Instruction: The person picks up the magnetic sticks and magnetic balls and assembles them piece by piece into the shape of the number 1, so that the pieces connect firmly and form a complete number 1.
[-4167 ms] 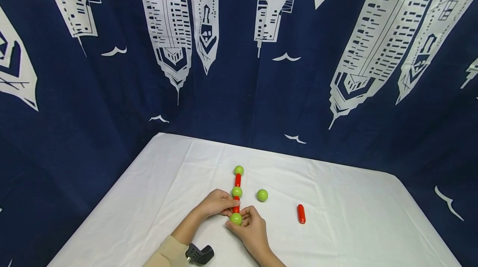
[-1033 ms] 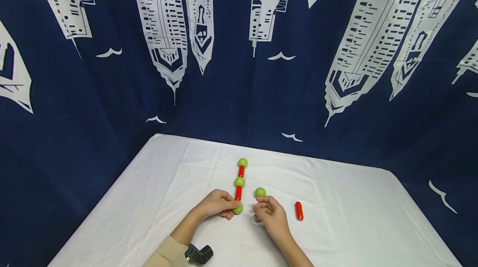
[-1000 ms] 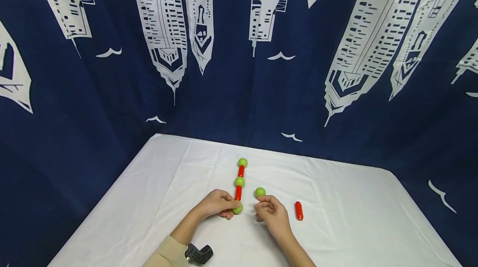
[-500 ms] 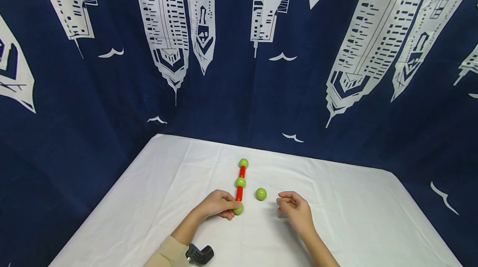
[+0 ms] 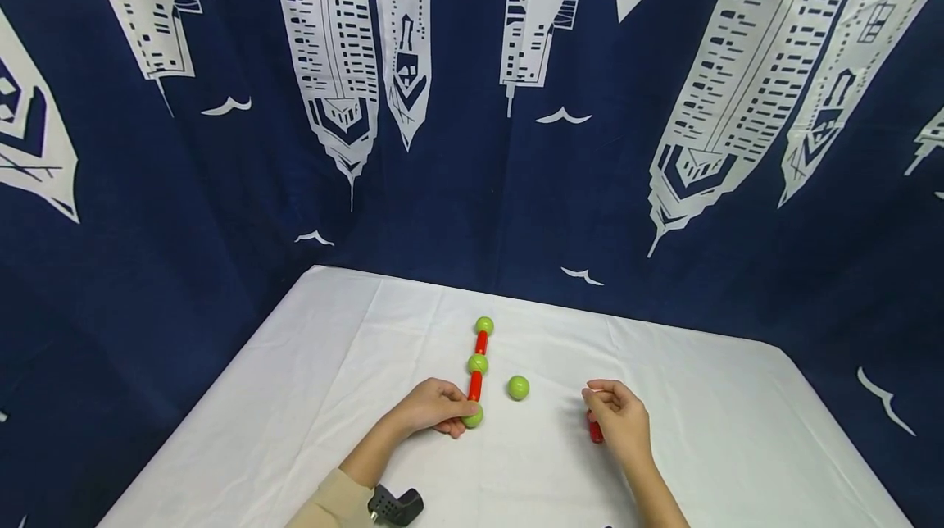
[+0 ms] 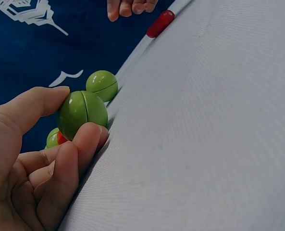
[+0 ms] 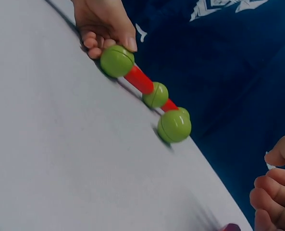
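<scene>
A straight chain of green balls and red rods lies on the table, with its far ball (image 5: 483, 325), middle ball (image 5: 478, 364) and near ball (image 5: 474, 416) joined by a far rod (image 5: 482, 343) and a near rod (image 5: 475, 386). My left hand (image 5: 431, 407) pinches the near ball between thumb and fingers, plain in the left wrist view. Over the loose red rod (image 5: 595, 431) hovers my right hand (image 5: 621, 420), fingers loosely bent; the left wrist view shows a gap between that hand and the rod (image 6: 160, 24). The hand partly hides the rod from above.
One loose green ball (image 5: 519, 387) sits between the chain and my right hand. A white cloth (image 5: 354, 364) covers the table, whose far edge meets a dark blue curtain (image 5: 457, 208). A black wrist device (image 5: 396, 505) is on my left forearm.
My right hand has let go of the chain's near end and moved right, past the loose ball, to above the loose rod. My left hand has shifted from the near rod to the near ball.
</scene>
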`<state>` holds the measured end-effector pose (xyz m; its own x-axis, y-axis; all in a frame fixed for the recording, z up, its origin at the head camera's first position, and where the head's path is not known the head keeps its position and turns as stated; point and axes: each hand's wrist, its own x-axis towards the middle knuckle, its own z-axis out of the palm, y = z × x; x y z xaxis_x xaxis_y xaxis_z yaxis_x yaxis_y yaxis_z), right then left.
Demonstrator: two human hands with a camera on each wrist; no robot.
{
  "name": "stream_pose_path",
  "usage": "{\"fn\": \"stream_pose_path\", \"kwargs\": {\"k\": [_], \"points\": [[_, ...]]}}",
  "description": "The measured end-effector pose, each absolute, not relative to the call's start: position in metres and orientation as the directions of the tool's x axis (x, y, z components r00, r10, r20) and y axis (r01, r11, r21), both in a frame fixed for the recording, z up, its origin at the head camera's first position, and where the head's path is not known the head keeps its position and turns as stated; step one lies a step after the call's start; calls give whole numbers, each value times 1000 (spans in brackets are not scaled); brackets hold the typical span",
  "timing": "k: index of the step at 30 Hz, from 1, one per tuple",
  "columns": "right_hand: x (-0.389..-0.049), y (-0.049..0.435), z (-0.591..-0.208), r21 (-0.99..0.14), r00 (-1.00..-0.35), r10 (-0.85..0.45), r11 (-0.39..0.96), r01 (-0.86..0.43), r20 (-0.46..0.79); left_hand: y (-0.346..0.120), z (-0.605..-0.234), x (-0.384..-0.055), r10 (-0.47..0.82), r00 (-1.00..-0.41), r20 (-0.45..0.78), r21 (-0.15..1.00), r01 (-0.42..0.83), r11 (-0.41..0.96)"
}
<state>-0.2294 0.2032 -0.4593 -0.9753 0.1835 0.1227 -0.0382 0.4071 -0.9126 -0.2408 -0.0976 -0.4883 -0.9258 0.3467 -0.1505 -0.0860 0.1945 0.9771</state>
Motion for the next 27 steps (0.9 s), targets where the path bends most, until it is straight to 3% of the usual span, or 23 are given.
{"fn": "stream_pose_path", "kwargs": {"k": [10, 27], "points": [[-230, 218, -481, -764, -951, 221, 645, -24, 216, -96, -490, -238, 347, -926, -146, 977, -79, 199], [-232, 220, -496, -698, -954, 165, 714, -60, 252, -97, -488, -241, 354, -923, -152, 973, -76, 220]]}}
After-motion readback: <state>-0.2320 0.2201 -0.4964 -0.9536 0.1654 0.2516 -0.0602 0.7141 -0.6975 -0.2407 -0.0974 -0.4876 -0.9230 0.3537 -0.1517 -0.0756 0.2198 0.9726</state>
